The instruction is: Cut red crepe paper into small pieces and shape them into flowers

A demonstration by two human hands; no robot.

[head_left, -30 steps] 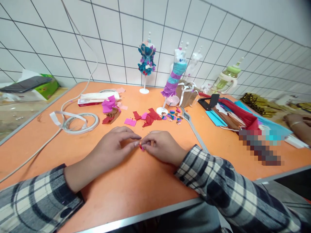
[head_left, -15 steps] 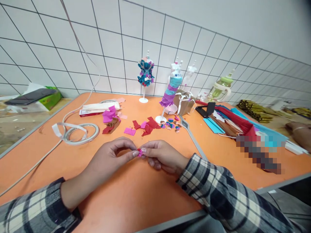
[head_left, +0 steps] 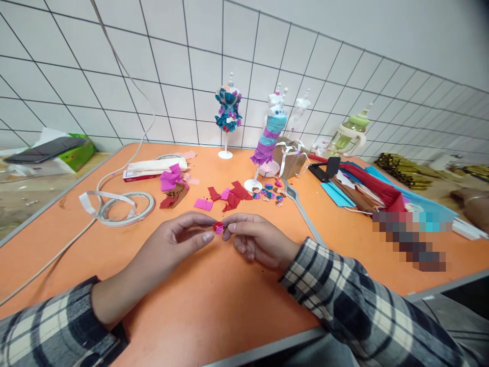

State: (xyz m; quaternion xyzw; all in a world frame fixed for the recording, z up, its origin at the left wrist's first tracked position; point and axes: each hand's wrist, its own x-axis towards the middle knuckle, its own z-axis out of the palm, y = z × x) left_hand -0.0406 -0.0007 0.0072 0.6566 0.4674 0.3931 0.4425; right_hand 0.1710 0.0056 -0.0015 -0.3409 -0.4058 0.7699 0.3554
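Note:
A small red and pink crepe paper flower (head_left: 218, 228) is held over the orange table, between my two hands. My right hand (head_left: 263, 237) pinches its right side between thumb and forefinger, the other fingers curled under. My left hand (head_left: 179, 239) is at its left with thumb and forefinger apart; the forefinger tip reaches the flower's edge, and I cannot tell whether it touches. Just beyond lie red paper scraps (head_left: 237, 193) and a pink paper piece (head_left: 204, 204). Several small coloured paper flowers (head_left: 269, 192) lie to their right.
Small dress forms stand at the back, one in blue ruffles (head_left: 228, 109), one wrapped in blue and purple (head_left: 269, 135). A roll of double-sided tape (head_left: 147, 206) and a cable (head_left: 61, 252) lie left. Folded coloured paper (head_left: 367, 191) lies right. Another person's hand (head_left: 471, 201) shows at the right edge.
My left thumb has come away from the paper flower, so its red and pink ruffles show more. Both hands have risen slightly in the view.

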